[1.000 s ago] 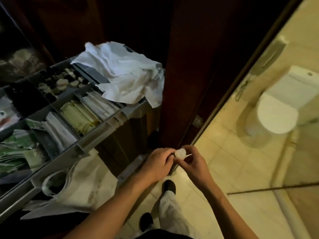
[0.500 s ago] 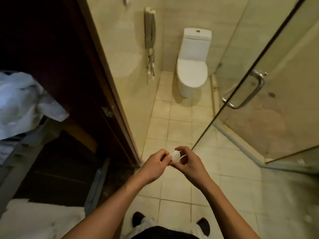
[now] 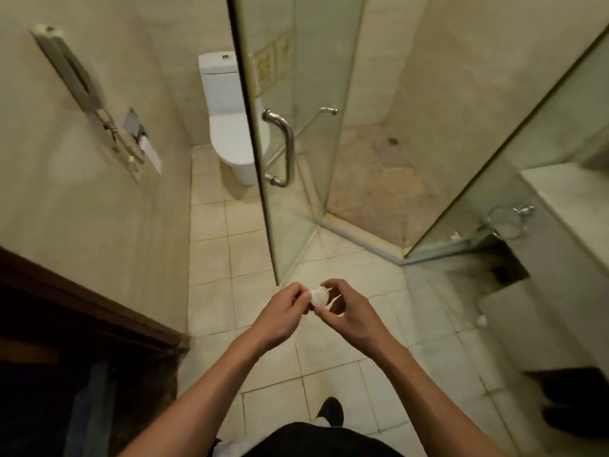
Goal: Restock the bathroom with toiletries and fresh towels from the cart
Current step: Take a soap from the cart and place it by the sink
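Observation:
A small round white toiletry item, perhaps a wrapped soap, is held between both hands in front of me over the tiled floor. My left hand pinches its left side with curled fingers. My right hand grips its right side, thumb and fingers curled round it. The cart and the towels are out of view.
A glass shower door with a metal handle stands open ahead. A white toilet sits at the back. A wall phone hangs at the left. A counter runs along the right, and the dark doorframe is at the lower left.
The view has swung from the cart into the bathroom, so the cart and white cloth are gone from sight. Both hands still hold the small white item in the same way.

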A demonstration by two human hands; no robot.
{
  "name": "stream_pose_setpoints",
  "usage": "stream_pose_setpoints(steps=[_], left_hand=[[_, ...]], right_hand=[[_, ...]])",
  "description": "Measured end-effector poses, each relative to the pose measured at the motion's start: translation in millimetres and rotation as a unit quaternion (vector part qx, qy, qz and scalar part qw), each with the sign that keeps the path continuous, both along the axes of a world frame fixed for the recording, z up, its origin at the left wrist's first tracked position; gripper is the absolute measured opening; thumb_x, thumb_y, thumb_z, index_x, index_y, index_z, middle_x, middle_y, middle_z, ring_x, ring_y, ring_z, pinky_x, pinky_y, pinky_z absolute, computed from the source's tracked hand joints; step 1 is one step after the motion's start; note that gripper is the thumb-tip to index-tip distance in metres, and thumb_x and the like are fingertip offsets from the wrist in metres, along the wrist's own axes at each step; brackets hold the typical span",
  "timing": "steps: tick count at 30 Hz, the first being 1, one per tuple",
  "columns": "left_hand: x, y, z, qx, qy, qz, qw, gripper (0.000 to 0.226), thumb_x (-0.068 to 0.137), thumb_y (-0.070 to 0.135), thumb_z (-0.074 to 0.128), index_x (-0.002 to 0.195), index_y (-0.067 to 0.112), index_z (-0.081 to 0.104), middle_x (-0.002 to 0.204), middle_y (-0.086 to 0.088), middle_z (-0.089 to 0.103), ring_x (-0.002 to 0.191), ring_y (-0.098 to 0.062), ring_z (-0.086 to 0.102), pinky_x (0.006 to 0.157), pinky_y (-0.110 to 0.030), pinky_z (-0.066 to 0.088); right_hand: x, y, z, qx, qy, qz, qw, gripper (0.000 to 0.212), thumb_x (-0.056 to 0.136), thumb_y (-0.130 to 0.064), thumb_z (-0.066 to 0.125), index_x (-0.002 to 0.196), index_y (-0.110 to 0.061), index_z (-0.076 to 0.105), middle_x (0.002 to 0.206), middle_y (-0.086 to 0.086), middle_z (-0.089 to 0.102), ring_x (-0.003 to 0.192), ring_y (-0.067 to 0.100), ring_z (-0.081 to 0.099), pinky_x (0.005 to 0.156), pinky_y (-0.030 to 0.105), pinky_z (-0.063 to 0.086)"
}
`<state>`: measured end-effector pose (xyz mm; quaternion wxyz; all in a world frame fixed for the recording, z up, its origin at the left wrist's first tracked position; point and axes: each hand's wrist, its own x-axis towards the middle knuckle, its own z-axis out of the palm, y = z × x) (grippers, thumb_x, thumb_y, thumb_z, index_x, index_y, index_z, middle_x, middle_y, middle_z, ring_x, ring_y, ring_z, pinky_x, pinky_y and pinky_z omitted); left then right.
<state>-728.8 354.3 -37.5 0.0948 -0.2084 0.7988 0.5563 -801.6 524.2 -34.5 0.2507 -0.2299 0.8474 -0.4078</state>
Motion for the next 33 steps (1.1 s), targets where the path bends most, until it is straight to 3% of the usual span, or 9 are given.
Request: stream_pose_setpoints(steps=[4,8,11,16,22,33], left_hand=[[-56.4,70.0,8.6,0.008,0.009,-0.056,0.998,0.021,0.103,0.031,0.048,0.092,0.02,0.063,0.09,0.003,0.071,0.088,-0.012,0.067,0.078,-0.029,0.049],[-107.8,133.0,12.8,0.013,0.018,-0.139,0.99,0.022,0.102,0.034,0.047,0.091,0.022,0.062,0.09,0.004,0.071,0.09,-0.014,0.068,0.086,-0.04,0.053],[-141.2,173.8,13.1,-0.001,0.019,-0.21,0.978,0.023,0.104,0.033,0.046,0.094,0.021,0.062,0.091,0.004,0.07,0.09,-0.014,0.067,0.086,-0.042,0.053],[-199.1,240.2,9.7,-0.013,0.021,-0.33,0.944,0.024,0.105,0.035,0.048,0.099,0.018,0.064,0.094,0.004,0.071,0.089,-0.012,0.068,0.088,-0.041,0.055],[-279.1,313.6,9.5,-0.038,0.049,-0.461,0.885,0.026,0.104,0.04,0.046,0.098,0.023,0.063,0.093,0.006,0.069,0.088,-0.012,0.065,0.083,-0.038,0.054],[-396.0,418.7,20.3,0.024,0.083,-0.565,0.821,0.032,0.102,0.045,0.045,0.096,0.021,0.066,0.087,0.005,0.07,0.083,-0.012,0.066,0.082,-0.045,0.054]], right_hand=[[-34.4,76.8,6.3,0.022,0.032,-0.069,0.997,0.039,0.087,-0.051,0.071,0.118,-0.039,0.051,0.095,-0.018,0.063,0.079,0.007,0.061,0.072,0.035,0.057],[-56.6,146.1,10.5,0.037,0.045,-0.154,0.986,0.041,0.081,-0.061,0.066,0.113,-0.041,0.05,0.096,-0.023,0.062,0.079,0.005,0.061,0.071,0.032,0.055],[-67.2,190.3,10.6,0.062,0.054,-0.2,0.976,0.041,0.087,-0.054,0.068,0.121,-0.042,0.049,0.1,-0.025,0.059,0.081,0.003,0.06,0.069,0.024,0.05],[-83.0,256.0,8.5,0.093,0.054,-0.288,0.952,0.043,0.088,-0.053,0.066,0.126,-0.045,0.046,0.102,-0.021,0.06,0.079,0.004,0.059,0.065,0.021,0.043],[-120.5,316.5,14.9,0.133,0.052,-0.385,0.912,0.037,0.087,-0.056,0.063,0.12,-0.045,0.051,0.1,-0.023,0.059,0.08,0.005,0.058,0.068,0.027,0.052],[-196.1,391.0,44.5,0.177,0.077,-0.492,0.849,0.037,0.09,-0.052,0.066,0.123,-0.039,0.056,0.109,-0.023,0.053,0.089,-0.001,0.053,0.07,0.02,0.045]])
